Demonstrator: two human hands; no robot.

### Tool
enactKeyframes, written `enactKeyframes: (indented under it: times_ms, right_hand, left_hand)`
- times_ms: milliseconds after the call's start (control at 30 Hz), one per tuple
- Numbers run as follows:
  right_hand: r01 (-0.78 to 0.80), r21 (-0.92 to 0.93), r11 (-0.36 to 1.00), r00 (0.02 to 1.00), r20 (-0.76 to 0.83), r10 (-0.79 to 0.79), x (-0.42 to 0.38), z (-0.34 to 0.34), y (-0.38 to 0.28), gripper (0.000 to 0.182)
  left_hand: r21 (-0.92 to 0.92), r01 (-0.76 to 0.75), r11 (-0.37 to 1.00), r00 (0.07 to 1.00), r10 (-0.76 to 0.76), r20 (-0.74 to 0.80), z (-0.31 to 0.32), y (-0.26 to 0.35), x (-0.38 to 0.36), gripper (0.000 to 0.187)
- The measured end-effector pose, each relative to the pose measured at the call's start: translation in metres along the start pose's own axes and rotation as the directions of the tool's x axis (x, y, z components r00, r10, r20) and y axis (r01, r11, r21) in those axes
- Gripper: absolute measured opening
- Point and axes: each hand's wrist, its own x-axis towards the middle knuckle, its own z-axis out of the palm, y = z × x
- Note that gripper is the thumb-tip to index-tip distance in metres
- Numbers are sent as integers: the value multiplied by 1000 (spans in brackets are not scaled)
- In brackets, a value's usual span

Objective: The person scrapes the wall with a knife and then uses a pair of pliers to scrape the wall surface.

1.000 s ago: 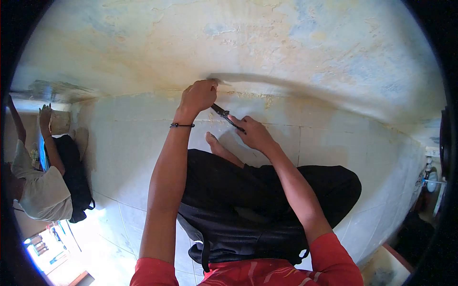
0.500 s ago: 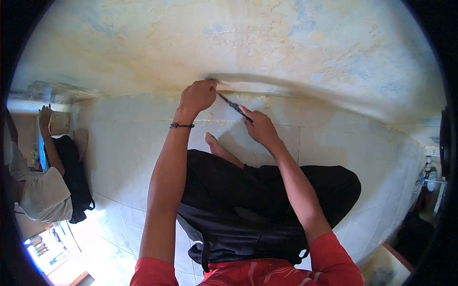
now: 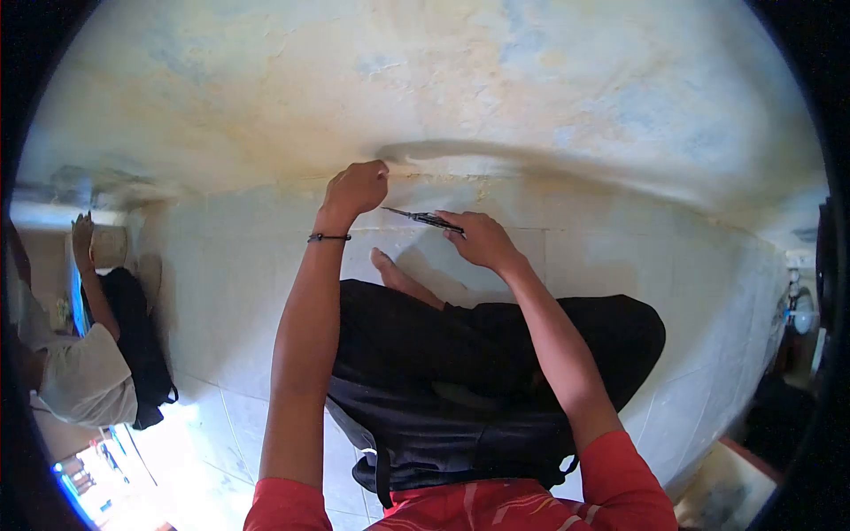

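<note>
My right hand (image 3: 482, 239) is closed round a slim black-and-grey tool (image 3: 429, 218) with a thin pointed end; its exact kind cannot be made out. The point aims left and stands just below my left hand (image 3: 356, 188), apart from it. Against the wall's lower edge my left hand is closed, its fingers curled together; anything inside them is hidden. A dark cord bracelet (image 3: 329, 237) circles the left wrist. Right behind the hands runs the joint (image 3: 482, 181) between stained wall (image 3: 496, 80) and pale floor tiles (image 3: 239, 265), with yellowish crumbly bits along it.
My bare foot (image 3: 398, 274) and folded legs in black trousers (image 3: 496, 372) lie below the hands. At the left a person in a light shirt (image 3: 88, 376) sits near the wall, one hand (image 3: 82, 239) raised. Dark items (image 3: 779, 416) stand at the right edge.
The tool's tip has come away from the wall joint, and the tool now lies flatter. My left hand has shifted slightly left and down. The camera view has moved a little.
</note>
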Motion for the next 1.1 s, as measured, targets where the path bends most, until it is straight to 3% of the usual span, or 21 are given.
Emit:
enactKeyframes:
  times_ms: [33,100,133,200,233,300,400,500,633,700,733,800,1033,1100]
  right_hand:
    - [-11,-9,1000,1000,-24,11,-2,-15,-3,35]
    - [-237,-187,953,940,203,273,-9,-46,-7,33]
    - [-258,-190,947,942,168,291,-17,-54,-3,33]
    - [-239,-399,885,935,150,321,-37,-70,9,32]
    - [-272,-404,873,933,113,342,-47,-80,15,32]
    - [-296,-458,838,887,192,419,-73,-103,24,36]
    - [-388,-456,801,887,54,459,-112,-104,65,31]
    - [-454,-350,819,873,6,487,-116,-111,54,32]
    - [-479,-304,823,874,-80,479,-109,-99,38,34]
    - [-467,-250,848,884,-141,446,-109,-95,37,43]
    - [-494,-242,835,870,-158,468,-110,-96,38,43]
    - [-499,-243,832,866,-190,464,-116,-99,45,44]
    - [-640,-164,751,751,-343,564,-126,-127,46,43]
    - [-586,-256,769,805,-294,515,-133,-143,38,42]
  left_hand:
    - [27,-6,1000,1000,5,30,3,-1,2,29]
    - [-9,-115,993,993,115,18,15,-11,5,28]
    - [-45,-192,980,981,193,11,18,-13,5,29]
    - [-51,-262,964,962,265,63,17,-3,-3,30]
    - [-44,-260,965,959,263,103,17,4,-6,30]
    - [-41,-297,954,944,300,140,17,27,-18,30]
    - [26,-346,938,924,335,183,26,55,-33,29]
    - [-57,-394,917,882,395,256,41,65,-35,30]
    - [-109,-452,885,869,465,169,62,91,-42,32]
    - [-224,-439,870,893,450,0,77,105,-42,30]
    - [-230,-461,857,879,476,10,81,111,-44,30]
    - [-236,-507,829,862,492,-125,89,128,-44,29]
    - [-274,-645,714,764,585,-273,98,209,-38,31]
    - [-278,-678,680,734,613,-292,106,214,-34,32]
